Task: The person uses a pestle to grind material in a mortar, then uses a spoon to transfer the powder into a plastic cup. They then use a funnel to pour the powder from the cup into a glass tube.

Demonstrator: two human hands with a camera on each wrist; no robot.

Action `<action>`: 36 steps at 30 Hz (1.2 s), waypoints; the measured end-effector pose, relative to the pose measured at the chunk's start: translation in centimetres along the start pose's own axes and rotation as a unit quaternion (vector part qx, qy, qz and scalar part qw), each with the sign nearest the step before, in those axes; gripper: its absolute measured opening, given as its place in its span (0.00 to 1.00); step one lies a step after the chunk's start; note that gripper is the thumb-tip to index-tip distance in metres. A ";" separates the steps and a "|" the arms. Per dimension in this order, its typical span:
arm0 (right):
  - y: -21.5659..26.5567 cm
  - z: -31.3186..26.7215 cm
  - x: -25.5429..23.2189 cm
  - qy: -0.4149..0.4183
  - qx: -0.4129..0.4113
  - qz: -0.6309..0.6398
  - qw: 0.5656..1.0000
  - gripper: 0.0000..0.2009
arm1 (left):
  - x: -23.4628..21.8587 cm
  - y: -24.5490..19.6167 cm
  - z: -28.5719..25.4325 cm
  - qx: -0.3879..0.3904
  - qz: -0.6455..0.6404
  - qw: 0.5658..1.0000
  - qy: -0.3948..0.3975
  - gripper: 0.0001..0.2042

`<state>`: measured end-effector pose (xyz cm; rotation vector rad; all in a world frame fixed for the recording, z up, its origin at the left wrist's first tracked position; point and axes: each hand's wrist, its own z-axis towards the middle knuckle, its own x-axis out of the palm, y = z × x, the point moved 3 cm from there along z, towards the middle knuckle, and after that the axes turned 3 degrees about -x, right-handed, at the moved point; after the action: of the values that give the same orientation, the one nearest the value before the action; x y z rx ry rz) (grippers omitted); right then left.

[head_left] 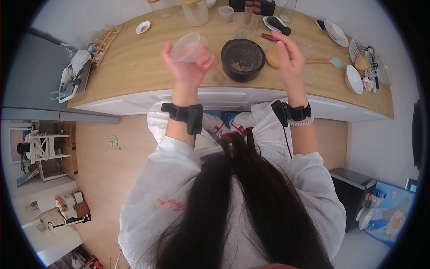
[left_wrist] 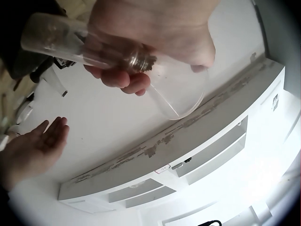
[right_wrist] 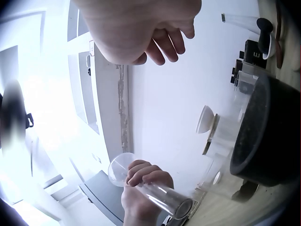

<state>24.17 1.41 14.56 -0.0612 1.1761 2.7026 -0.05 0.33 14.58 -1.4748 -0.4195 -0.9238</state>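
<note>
Slippage worries me most, since the left hand (head_left: 190,71) grips both a clear, wide-rimmed plastic-looking cup (head_left: 186,48) and a clear cylindrical container (left_wrist: 54,40) near the pale wooden counter (head_left: 127,65)'s edge. The right hand (head_left: 293,69) is open, empty; decent room between them, but the round black bowl (head_left: 244,75)'s rim could catch either.

Clear tube (left_wrist: 59,41) (and funnel (left_wrist: 179,92)) in left hand (left_wrist: 149,33)
</note>
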 end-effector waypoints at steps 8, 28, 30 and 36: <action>7.1 -0.2 4.0 0.036 -0.023 0.141 0.989 0.23 | 3.8 1.5 -0.8 -0.021 0.066 0.997 0.042 0.35; 6.4 -3.0 8.1 0.100 0.262 0.338 0.898 0.41 | 5.7 4.0 -2.8 0.113 0.168 0.976 -0.085 0.34; 7.1 -3.1 8.1 0.137 0.235 0.334 0.903 0.43 | 5.5 4.0 -3.1 0.095 0.165 0.980 -0.053 0.34; 5.6 -5.0 8.4 0.157 0.326 0.275 0.891 0.43 | 4.3 4.1 -2.9 0.087 0.173 0.980 -0.045 0.34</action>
<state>14.65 -4.64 14.24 -0.0790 2.4698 2.5990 4.76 -4.22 14.76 -1.3769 -0.2899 -0.5316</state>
